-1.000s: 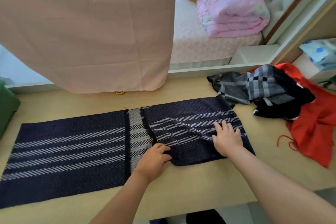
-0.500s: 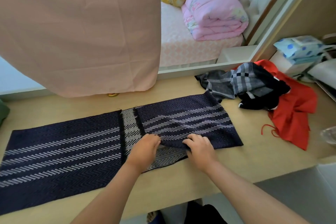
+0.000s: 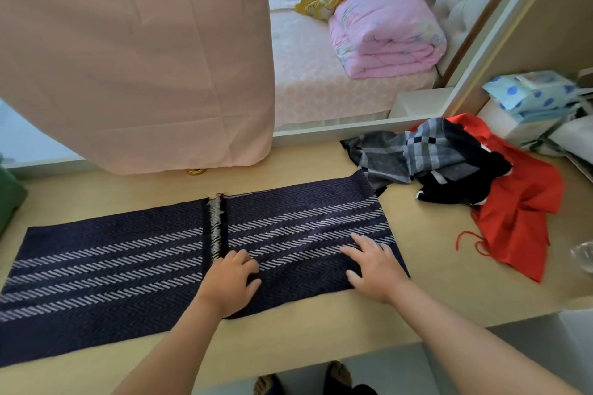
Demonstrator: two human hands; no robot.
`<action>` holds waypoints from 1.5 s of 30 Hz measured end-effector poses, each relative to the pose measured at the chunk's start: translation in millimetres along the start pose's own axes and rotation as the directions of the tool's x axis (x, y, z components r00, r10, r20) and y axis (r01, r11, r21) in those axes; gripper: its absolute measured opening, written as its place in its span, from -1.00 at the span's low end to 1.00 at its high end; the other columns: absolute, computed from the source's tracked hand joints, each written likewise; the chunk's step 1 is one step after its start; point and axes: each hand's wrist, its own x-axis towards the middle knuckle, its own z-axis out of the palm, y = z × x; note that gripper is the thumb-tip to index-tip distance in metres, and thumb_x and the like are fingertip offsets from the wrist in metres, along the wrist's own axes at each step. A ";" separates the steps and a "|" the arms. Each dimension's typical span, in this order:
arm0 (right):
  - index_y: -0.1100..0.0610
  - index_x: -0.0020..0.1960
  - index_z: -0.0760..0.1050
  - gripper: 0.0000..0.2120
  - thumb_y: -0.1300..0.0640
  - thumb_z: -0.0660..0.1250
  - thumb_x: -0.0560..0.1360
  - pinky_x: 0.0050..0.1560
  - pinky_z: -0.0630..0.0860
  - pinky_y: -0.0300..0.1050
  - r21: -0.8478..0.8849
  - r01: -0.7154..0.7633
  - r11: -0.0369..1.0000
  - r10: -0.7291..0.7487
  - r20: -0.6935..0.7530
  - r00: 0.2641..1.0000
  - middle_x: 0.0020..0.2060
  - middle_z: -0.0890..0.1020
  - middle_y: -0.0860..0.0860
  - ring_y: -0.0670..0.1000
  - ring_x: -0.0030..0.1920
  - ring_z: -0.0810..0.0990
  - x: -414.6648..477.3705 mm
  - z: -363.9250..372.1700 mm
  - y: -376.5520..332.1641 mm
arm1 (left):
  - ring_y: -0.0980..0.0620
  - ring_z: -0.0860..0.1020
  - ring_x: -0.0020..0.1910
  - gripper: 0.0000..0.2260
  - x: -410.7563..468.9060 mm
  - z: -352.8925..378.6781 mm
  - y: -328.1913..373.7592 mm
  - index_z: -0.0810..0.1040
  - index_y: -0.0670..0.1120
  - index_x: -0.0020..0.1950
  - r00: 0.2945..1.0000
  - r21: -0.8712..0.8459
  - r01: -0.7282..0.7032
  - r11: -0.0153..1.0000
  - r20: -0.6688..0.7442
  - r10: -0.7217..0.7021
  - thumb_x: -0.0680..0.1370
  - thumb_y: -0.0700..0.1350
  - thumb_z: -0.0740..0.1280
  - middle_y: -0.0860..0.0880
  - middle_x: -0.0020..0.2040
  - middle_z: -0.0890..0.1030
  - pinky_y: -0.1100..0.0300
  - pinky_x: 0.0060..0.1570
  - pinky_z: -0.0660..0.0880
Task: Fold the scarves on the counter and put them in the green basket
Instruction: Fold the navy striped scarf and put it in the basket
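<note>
The navy herringbone scarf with pale stripes (image 3: pixel 128 269) lies flat, long axis left-right on the worktop (image 3: pixel 433 269); the left hand (image 3: pixel 229 280) rests at its middle, fingers (image 3: pixel 244 261) curled, grip unclear, the right hand (image 3: pixel 373 266) nearer its right end, fingers (image 3: pixel 359 242) spread flat.

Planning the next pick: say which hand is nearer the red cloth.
Right. The right hand lies on the navy scarf at its right end, bare counter between it and the red cloth; the left hand rests farther left on the scarf.
</note>
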 end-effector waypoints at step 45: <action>0.12 0.33 0.42 -0.53 0.00 0.40 0.48 0.08 0.50 0.04 0.128 -0.445 0.887 0.459 -0.360 0.812 0.13 0.53 0.09 0.14 0.10 0.55 66.4 -29.2 85.0 | -0.11 0.34 0.34 -0.63 172.8 -28.6 58.8 0.39 0.02 0.41 0.958 -0.174 0.216 0.961 -0.154 -0.243 0.59 -0.04 0.26 -0.04 0.37 0.38 -0.05 0.26 0.37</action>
